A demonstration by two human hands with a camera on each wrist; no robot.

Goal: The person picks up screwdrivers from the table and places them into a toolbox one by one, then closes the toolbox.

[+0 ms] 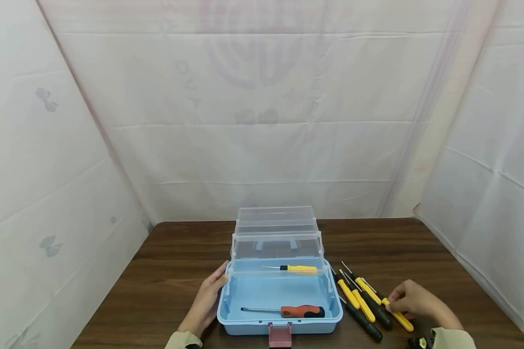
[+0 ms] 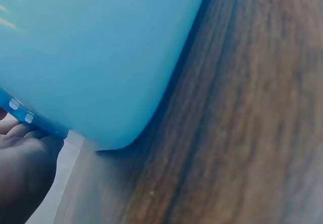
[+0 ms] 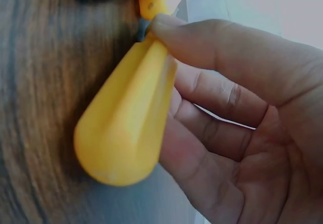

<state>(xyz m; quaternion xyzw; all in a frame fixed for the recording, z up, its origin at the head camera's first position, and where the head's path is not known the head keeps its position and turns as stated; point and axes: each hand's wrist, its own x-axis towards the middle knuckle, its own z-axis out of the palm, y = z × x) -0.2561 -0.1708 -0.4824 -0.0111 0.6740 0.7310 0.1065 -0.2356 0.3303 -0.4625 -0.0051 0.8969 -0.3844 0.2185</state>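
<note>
My left hand (image 1: 207,295) holds the left side of a light blue toolbox (image 1: 222,317), fingers at its rim. In the left wrist view part of that hand (image 2: 25,158) shows beside the glossy blue wall. My right hand (image 1: 412,300) pinches the yellow handle of a screwdriver (image 1: 402,321) at the right of a group of screwdrivers. In the right wrist view thumb and fingers meet near the narrow neck of this handle (image 3: 126,118), which lies close over the table. Inside the box lie a red-and-black screwdriver (image 1: 303,311) and a yellow-handled screwdriver (image 1: 301,269).
The toolbox's clear lid (image 1: 277,225) stands open at the back; a dark pink latch (image 1: 280,335) hangs in front. Several yellow and black screwdrivers (image 1: 363,306) lie right of the box on the brown wooden table (image 1: 179,252). White sheets (image 1: 262,160) enclose the table.
</note>
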